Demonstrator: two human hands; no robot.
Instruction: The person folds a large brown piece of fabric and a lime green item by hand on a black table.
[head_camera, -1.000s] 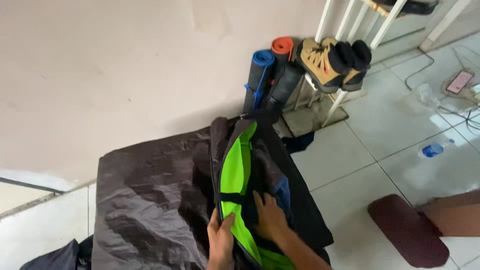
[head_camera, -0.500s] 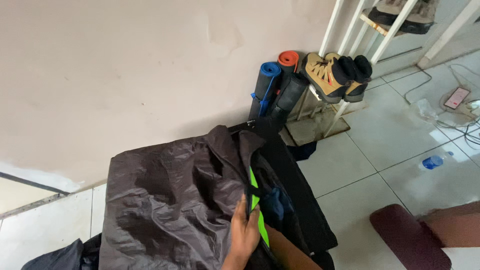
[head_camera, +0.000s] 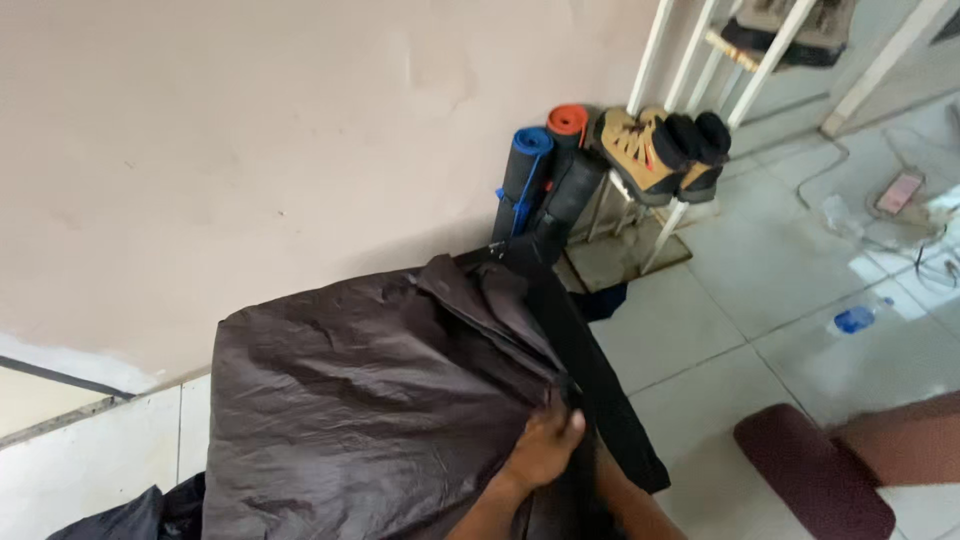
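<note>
The dark jacket (head_camera: 380, 400) hides the right hand and runs off the bottom edge.

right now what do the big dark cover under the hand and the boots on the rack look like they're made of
Dark cover: seemingly thin synthetic fabric, like coated nylon; it is finely crinkled with a dull sheen. Left hand presses on it.
Boots: tan matte uppers, possibly suede or nubuck, with black padded collars; too small to be sure.

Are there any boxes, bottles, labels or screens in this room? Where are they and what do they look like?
Phone-like flat thing: on the floor tiles at the far right, a small pinkish rectangle; too blurred to be sure it is a screen.
Plastic bottle: lying on the floor tiles at the right, small, blue and clear.
No boxes, signs or readable labels show anywhere else.
</note>
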